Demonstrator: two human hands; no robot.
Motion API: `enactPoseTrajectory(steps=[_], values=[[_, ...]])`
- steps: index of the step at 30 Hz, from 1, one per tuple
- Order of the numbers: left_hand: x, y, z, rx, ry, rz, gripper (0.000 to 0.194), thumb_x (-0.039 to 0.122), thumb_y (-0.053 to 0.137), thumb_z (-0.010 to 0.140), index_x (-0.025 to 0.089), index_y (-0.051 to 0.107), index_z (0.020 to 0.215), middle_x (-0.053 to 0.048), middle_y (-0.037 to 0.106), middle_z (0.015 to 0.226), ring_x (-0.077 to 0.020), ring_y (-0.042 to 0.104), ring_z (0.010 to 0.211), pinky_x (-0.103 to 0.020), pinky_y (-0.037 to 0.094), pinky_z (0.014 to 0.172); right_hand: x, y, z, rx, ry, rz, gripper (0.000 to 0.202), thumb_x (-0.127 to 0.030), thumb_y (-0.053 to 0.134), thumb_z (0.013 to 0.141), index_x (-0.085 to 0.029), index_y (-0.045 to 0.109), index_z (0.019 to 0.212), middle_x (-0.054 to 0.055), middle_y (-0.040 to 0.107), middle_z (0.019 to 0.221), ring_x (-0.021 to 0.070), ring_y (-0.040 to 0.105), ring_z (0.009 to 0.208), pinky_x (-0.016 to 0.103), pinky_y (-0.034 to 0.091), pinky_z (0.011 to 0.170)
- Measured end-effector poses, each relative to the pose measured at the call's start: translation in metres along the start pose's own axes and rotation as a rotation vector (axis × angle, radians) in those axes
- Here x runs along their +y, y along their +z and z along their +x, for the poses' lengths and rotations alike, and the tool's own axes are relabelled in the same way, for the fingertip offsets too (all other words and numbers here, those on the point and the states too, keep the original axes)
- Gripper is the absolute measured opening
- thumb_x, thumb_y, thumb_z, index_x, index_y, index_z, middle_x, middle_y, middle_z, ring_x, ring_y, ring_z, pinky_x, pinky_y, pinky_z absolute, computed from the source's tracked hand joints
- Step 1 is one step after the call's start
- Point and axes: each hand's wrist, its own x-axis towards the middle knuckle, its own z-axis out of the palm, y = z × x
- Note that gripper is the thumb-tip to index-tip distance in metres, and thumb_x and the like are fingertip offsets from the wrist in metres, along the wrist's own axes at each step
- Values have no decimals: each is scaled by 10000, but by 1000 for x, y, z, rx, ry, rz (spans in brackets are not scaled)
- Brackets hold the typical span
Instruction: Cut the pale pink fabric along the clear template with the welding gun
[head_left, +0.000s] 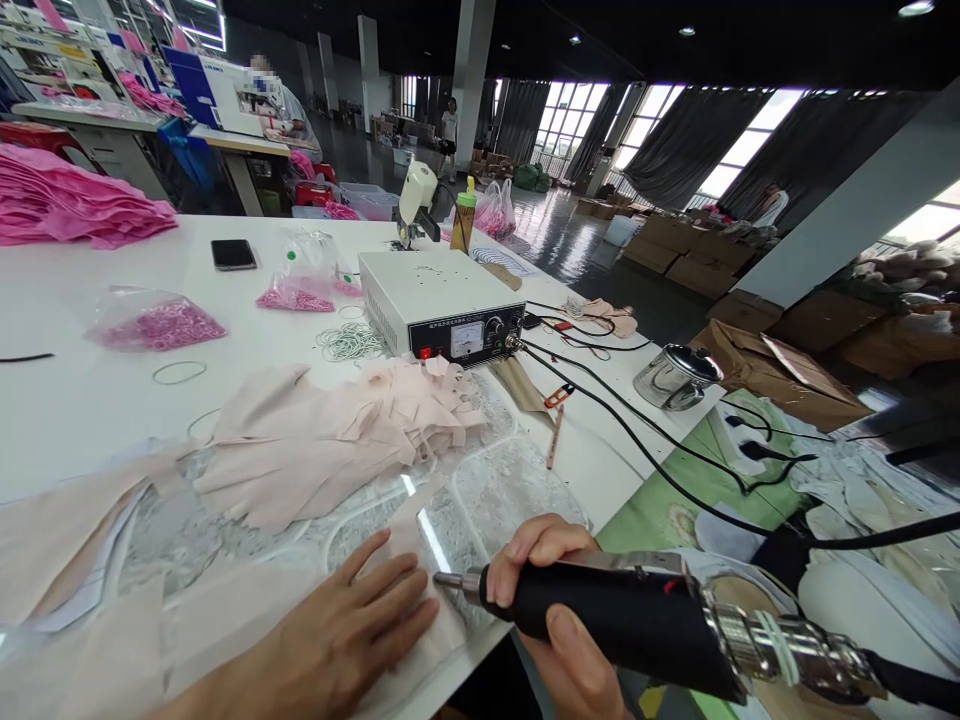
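My left hand (pixel 360 620) lies flat with fingers spread on a strip of pale pink fabric (pixel 420 530), over a clear plastic template (pixel 517 480). In my right hand (pixel 559 600) is a black ultrasonic cutter (pixel 615 610), fingers wrapped round its barrel. Its metal tip points left and sits close beside my left fingertips, at the fabric's edge; whether it touches the cloth I cannot tell. Cut pale pink fabric pieces (pixel 315 430) lie in a heap beyond my hands. More pale fabric (pixel 67 530) is at the left.
A white ultrasonic generator (pixel 442 300) stands behind the fabric heap, its black cables running right. Around it are a glass mug (pixel 679 378), an orange snipper (pixel 559 396), a pencil (pixel 555 437), bags of pink rings (pixel 161 320) and a phone (pixel 233 254). Other people are farther back.
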Motion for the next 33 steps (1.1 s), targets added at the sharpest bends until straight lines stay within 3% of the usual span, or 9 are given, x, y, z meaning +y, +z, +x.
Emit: enactPoseTrajectory(steps=[5,8,12,14,17,23,26,31,33], values=[[-3,5,-5,-33,27,19,564,3,501,875,201,551,1400,-18,662,1321,-216,558,1275,-432,189,1249,4,2,4,-28,-76,13,133,-394,579,941,-277,568,1004,16,569,879,157,579,671,338,500,630],[-5,6,-7,-64,74,64,691,-41,484,796,171,496,1454,-44,628,1373,-240,525,1315,-471,163,1251,2,2,5,-6,-75,23,155,-415,598,929,-276,574,994,13,564,846,154,564,650,332,494,609],[-4,4,-8,-92,54,103,707,-37,471,782,186,496,1452,-49,641,1349,-228,529,1314,-477,181,1245,-9,0,1,-18,-48,54,196,-451,610,906,-278,580,993,20,563,863,149,573,640,330,485,607],[-4,4,-7,-91,53,106,685,-28,470,786,196,517,1432,-44,657,1319,-215,540,1304,-466,188,1246,-15,-2,-3,-24,-27,60,196,-446,611,901,-278,584,1000,25,566,865,149,580,641,324,482,604],[-5,6,-7,-50,69,137,637,10,500,805,204,545,1410,-34,662,1310,-217,535,1312,-471,85,1261,-18,-2,-6,-55,-13,61,181,-414,615,900,-282,594,1022,26,574,866,144,594,638,312,482,605],[-9,2,-4,11,85,147,628,26,516,791,219,581,1385,-28,677,1266,-220,548,1295,-472,-17,1258,-11,-3,-7,-45,-30,92,178,-400,616,893,-281,598,1025,23,571,868,136,600,612,302,488,575],[-8,4,-3,-3,79,151,592,45,525,811,231,594,1369,-22,673,1274,-208,536,1306,-449,-11,1261,-8,-4,-7,-27,-44,64,185,-416,613,892,-278,590,1013,26,579,883,131,591,592,306,478,565],[-4,26,-9,198,-18,83,366,193,503,956,280,659,1276,-13,709,1190,-203,559,1267,-453,76,1263,-7,2,1,17,-83,37,185,-442,589,917,-275,574,997,21,559,871,144,589,614,331,489,590],[-2,33,-12,187,-48,78,346,245,501,983,287,650,1293,-24,701,1224,-215,543,1292,-473,108,1258,-4,6,6,22,-95,41,189,-455,588,921,-283,568,998,14,554,876,146,589,627,337,497,608]])
